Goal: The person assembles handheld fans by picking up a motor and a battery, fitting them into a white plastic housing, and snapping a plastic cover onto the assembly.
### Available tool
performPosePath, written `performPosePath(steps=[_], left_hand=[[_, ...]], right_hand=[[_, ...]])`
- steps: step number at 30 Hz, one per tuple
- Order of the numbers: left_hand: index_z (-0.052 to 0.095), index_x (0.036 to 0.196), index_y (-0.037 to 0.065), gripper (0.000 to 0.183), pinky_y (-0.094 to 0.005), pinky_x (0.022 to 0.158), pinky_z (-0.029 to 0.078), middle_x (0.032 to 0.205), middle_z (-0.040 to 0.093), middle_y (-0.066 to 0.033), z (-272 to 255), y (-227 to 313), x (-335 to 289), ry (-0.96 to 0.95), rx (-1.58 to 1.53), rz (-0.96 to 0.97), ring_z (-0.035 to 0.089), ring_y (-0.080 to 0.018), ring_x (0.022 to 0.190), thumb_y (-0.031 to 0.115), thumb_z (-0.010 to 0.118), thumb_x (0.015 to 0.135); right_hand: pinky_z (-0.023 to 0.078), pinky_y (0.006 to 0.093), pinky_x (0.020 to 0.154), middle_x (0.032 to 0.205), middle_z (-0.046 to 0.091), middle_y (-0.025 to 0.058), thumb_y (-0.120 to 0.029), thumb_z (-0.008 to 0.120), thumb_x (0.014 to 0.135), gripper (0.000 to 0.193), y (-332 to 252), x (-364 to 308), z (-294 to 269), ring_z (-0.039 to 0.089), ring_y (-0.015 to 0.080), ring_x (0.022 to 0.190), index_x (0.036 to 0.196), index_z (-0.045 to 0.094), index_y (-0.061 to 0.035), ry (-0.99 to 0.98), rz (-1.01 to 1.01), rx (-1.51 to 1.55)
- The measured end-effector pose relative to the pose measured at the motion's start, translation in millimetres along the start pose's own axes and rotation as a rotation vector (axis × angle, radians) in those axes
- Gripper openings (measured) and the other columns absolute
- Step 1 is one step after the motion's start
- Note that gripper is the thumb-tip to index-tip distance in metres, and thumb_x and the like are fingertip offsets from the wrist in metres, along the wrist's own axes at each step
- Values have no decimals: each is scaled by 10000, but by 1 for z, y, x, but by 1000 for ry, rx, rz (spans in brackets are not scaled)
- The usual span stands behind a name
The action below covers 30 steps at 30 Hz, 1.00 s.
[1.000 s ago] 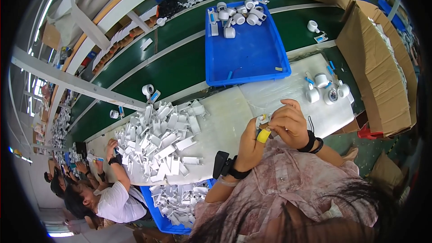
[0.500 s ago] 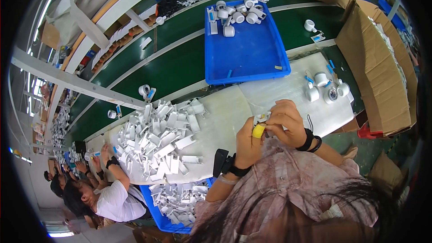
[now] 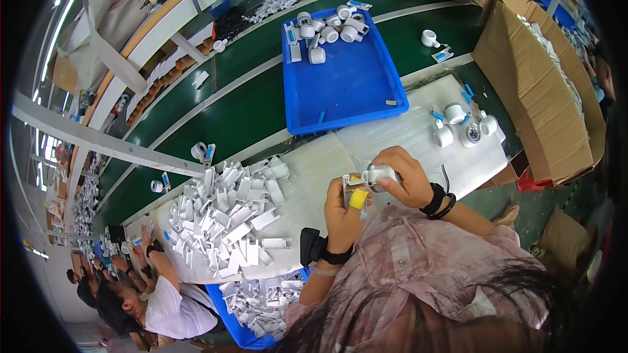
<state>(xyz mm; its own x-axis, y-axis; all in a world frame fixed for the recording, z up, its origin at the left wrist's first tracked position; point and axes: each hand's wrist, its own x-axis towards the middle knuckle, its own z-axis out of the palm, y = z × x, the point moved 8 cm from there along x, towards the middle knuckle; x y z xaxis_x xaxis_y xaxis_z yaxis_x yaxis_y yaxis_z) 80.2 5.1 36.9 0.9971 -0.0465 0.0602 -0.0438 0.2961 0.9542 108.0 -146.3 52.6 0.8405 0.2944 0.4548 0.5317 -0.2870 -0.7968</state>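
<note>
In front of my chest, my left hand (image 3: 341, 223) grips a white plastic bracket (image 3: 351, 182), with yellow tape wrapped round one of its digits. My right hand (image 3: 412, 180) is closed on a white round plastic housing (image 3: 381, 174), held right up against the bracket. Fingers partly cover where the two parts meet, so I cannot tell whether they are joined. Left of my hands lies a heap of white plastic brackets (image 3: 229, 206) on the pale worktop. To the right, several round white housings (image 3: 443, 134) with small blue pieces rest on the sheet.
Beyond my hands stands a blue tray (image 3: 347, 121) with round housings at its far end. A green conveyor (image 3: 255, 95) runs behind. At right is an open cardboard box (image 3: 517, 59). A blue bin (image 3: 226, 317) of white parts sits below the table; a co-worker's white shirt (image 3: 173, 314) shows left.
My hands have shifted slightly left and down in the picture. The bracket and round housing now show plainly between them; before, my fingers mostly covered them. The whole view has turned a little.
</note>
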Motion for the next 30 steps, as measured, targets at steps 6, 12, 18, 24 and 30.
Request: performPosePath(steps=[6,12,18,24,30], left_hand=[[561,1078,-7,173,-235,716,466,949,635,-40,-12,-3,-2,51,20,-19,591,-98,813,72,598,928],[550,1087,-8,190,-282,717,517,976,617,-76,-13,1,-2,28,-39,0,612,-131,821,41,611,914],[558,1085,-9,206,-263,751,505,1006,622,-64,-13,5,-4,23,-17,33,608,-121,851,36,630,896],[584,1044,-5,199,-251,804,478,1033,640,-60,-7,5,-6,-24,66,44,593,-111,898,11,657,860],[595,1034,2,201,-240,806,469,1001,642,-48,-7,13,-8,-73,287,99,587,-103,894,20,673,850]], right_hand=[[507,359,798,1100,589,136,-306,654,882,370,-8,3,-5,614,292,951,1143,577,-55,30,-102,-86],[510,319,803,1061,654,99,-337,475,999,389,53,-15,32,618,189,984,1108,621,6,-47,559,1199],[451,257,835,949,621,25,-228,580,950,218,63,-51,73,580,112,920,972,614,-13,-324,842,1331],[453,274,878,1070,596,13,-301,503,992,359,45,-48,86,565,107,996,1231,521,-34,-375,877,1380],[461,251,740,920,617,-1,-347,464,1008,354,47,-42,71,553,69,830,1057,629,-38,-389,730,807]])
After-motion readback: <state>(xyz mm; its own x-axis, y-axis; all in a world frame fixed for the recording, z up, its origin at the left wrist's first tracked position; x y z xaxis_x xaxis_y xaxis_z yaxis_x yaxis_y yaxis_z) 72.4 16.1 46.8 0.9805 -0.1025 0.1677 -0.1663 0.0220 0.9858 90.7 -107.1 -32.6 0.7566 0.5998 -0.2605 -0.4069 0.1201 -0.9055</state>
